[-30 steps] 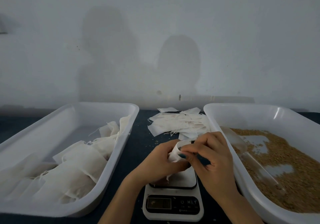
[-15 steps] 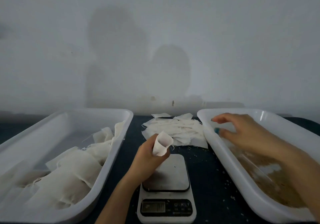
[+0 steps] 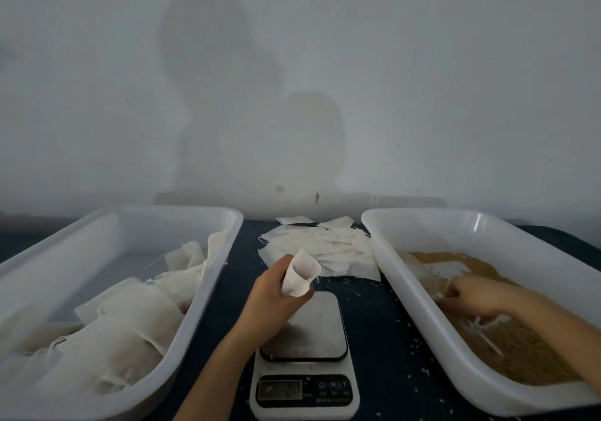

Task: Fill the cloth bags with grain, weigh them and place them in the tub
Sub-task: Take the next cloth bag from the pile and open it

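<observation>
My left hand (image 3: 270, 300) grips a small white cloth bag (image 3: 300, 274), mouth open and tilted up, just above the steel plate of the digital scale (image 3: 312, 333). My right hand (image 3: 471, 293) is down inside the right tub (image 3: 422, 219), fingers curled on a clear plastic scoop (image 3: 487, 339) lying in the brown grain (image 3: 527, 362); the scoop is blurred and hard to make out. The left tub (image 3: 162, 215) holds several filled bags (image 3: 130, 323).
A loose pile of flat empty bags (image 3: 328, 248) lies behind the scale, between the two tubs. Spilled grains dot the dark table (image 3: 383, 323) around the scale. A plain wall closes the far side.
My right hand let go of the bag, swung right over the grain tub and dropped onto the scoop. The left hand kept the open bag above the scale.
</observation>
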`<state>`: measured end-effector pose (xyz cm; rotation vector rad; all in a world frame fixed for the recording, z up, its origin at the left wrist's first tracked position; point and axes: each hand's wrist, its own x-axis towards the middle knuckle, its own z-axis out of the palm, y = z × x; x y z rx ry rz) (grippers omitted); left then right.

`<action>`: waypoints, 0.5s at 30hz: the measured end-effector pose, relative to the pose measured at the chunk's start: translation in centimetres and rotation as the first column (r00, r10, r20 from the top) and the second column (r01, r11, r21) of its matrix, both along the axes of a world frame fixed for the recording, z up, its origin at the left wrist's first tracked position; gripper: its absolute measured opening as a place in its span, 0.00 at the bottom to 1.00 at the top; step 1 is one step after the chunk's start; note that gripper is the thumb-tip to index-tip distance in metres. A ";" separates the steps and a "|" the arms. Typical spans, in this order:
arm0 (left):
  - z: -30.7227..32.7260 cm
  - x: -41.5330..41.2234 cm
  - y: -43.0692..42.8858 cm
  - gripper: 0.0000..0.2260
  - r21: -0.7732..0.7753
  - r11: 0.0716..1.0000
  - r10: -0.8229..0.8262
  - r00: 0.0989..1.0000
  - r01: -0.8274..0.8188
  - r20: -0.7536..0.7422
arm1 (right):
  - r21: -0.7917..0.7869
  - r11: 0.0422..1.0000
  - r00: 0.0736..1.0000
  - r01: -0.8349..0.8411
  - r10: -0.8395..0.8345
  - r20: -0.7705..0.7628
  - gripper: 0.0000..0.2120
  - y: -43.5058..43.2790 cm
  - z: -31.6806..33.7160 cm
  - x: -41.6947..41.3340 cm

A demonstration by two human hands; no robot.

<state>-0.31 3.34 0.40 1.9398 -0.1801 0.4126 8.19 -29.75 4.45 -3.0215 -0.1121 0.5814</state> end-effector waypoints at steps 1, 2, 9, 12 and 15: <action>0.0 0.0 0.0 0.07 -0.003 1.000 0.000 1.000 0.000 0.001 | 0.027 1.000 1.000 0.012 -0.012 -0.008 0.19 -0.1 0.0 0.1; 0.0 0.1 0.0 0.07 -0.007 1.000 -0.002 1.000 0.002 0.002 | 0.047 0.999 1.000 0.024 -0.023 -0.014 0.18 -0.2 0.0 0.1; -0.3 0.2 0.1 0.07 0.008 1.000 0.003 1.000 -0.002 -0.010 | -0.078 0.993 0.976 0.084 -0.067 0.209 0.11 -3.6 1.7 0.1; -0.4 0.3 0.1 0.08 0.021 1.000 0.012 1.000 -0.012 -0.003 | -0.300 0.942 0.964 0.153 -0.075 0.254 0.06 -6.0 2.1 -0.7; -0.5 0.4 0.1 0.07 0.024 1.000 0.008 1.000 -0.008 -0.004 | -0.366 0.923 0.972 0.122 -0.037 0.231 0.06 -7.2 1.9 -2.0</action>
